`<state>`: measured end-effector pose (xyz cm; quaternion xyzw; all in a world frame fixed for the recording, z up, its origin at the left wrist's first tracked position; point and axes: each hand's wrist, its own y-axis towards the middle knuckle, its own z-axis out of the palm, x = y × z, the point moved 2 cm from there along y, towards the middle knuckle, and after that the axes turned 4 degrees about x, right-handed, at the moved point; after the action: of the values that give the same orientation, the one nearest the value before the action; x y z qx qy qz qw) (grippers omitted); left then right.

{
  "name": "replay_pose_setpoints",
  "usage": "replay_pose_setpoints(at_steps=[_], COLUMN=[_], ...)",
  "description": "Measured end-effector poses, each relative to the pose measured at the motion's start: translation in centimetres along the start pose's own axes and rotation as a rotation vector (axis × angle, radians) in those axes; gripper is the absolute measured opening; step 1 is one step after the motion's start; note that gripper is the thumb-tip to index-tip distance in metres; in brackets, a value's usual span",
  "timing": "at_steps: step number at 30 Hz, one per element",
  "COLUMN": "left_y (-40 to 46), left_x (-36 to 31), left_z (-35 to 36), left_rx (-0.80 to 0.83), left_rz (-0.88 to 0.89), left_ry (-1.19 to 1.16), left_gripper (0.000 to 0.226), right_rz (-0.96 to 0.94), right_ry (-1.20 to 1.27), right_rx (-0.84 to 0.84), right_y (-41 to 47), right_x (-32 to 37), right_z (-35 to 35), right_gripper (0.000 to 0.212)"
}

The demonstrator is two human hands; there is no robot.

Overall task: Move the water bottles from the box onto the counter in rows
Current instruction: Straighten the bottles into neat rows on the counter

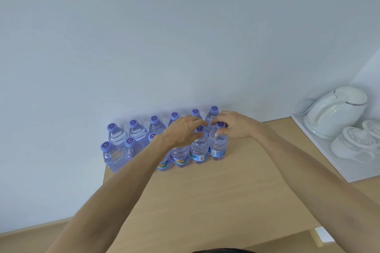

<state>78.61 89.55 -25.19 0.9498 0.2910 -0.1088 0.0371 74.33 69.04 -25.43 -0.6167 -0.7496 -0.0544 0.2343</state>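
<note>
Small clear water bottles with purple caps stand upright in two rows on the wooden counter (205, 191), against the wall. The back row (135, 127) holds several bottles, and so does the front row (108, 154). My right hand (234, 126) grips the neck of the rightmost front bottle (218, 144), which stands on the counter. My left hand (181, 131) rests over the tops of the front-row bottles beside it, on the bottle (199, 150) just left of the rightmost one. The box is out of view.
A white tray (320, 150) lies at the right on the counter, carrying a white kettle (333, 113) and white cups (353, 144). The plain wall rises directly behind the bottles. The counter's left edge runs near the leftmost bottles.
</note>
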Motion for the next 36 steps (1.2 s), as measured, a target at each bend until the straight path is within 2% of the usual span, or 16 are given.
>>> replay_pose_setpoints(at_steps=[5, 10, 15, 21, 28, 33, 36], left_y=[0.6, 1.0, 0.7, 0.8, 1.1, 1.3, 1.4], left_x=[-0.3, -0.5, -0.1, 0.1, 0.5, 0.9, 1.0], left_z=[0.1, 0.1, 0.2, 0.4, 0.8, 0.9, 1.0], left_rx=[0.003, -0.030, 0.032, 0.022, -0.006, -0.005, -0.006], left_rz=[-0.035, -0.102, -0.078, -0.096, -0.143, -0.146, -0.142], left_ry=[0.004, 0.061, 0.005, -0.040, -0.040, -0.048, -0.051], left_gripper=[0.029, 0.034, 0.037, 0.031, 0.033, 0.033, 0.033], right_rz=[0.031, 0.032, -0.033, -0.048, 0.047, -0.036, -0.069], right_ry=[-0.016, -0.038, 0.051, 0.046, 0.026, 0.029, 0.066], right_rx=[-0.027, -0.081, -0.038, -0.055, -0.093, -0.082, -0.026], right_y=[0.4, 0.4, 0.1, 0.2, 0.0, 0.0, -0.2], right_x=[-0.3, -0.6, -1.4, -1.2, -1.5, -0.9, -0.9], right_z=[0.1, 0.2, 0.4, 0.2, 0.5, 0.6, 0.1], right_gripper=[0.037, 0.047, 0.045, 0.040, 0.042, 0.028, 0.033])
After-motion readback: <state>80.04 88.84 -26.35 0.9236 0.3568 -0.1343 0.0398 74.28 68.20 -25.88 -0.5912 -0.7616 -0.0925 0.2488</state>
